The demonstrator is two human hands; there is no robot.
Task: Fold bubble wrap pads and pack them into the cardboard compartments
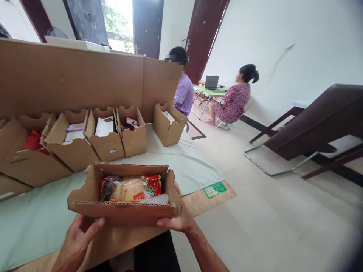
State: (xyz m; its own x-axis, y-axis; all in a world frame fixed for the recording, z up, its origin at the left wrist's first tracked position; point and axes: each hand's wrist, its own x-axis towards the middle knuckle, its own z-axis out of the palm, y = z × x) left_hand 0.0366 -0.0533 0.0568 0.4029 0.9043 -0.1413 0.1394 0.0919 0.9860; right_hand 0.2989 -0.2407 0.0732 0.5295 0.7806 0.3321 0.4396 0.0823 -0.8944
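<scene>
I hold a small open cardboard box (121,211) above the near edge of the table. Inside it lies a red and clear snack packet (132,187) on something white. My left hand (76,241) supports the box from below at its left front corner, thumb against the front wall. My right hand (178,219) grips the box's right end, thumb on the front wall and fingers round the side.
A row of open cardboard boxes (104,138) with white and red items stands on the pale green cloth (181,162), backed by a tall cardboard wall (85,79). Another box (169,124) sits apart at the right. Two people sit by a small green table (211,91) with a laptop. A dark overturned table (317,121) lies on the floor right.
</scene>
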